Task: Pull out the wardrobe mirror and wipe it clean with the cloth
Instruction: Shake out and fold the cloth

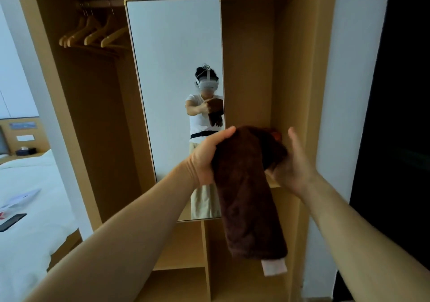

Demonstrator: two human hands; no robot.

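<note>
The left hand (204, 159) grips the upper part of the cloth (246, 197), thumb over its top; the right hand (295, 169) lies wide, thumb lifted clear, fingers under the bunched end; the cloth is dark brown and plush, hanging long with a pale label at its foot; behind it the mirror (172, 68) stands pulled out; the wardrobe (297, 68) holds wooden hangers (93, 33) on its left rail.

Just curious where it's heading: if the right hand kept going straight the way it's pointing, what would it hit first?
The brown cloth: the right hand reaches up-left into its bunched top, seemingly touching it. Beyond that, probably the wardrobe's back panel beside the mirror; depth is unclear.
</note>
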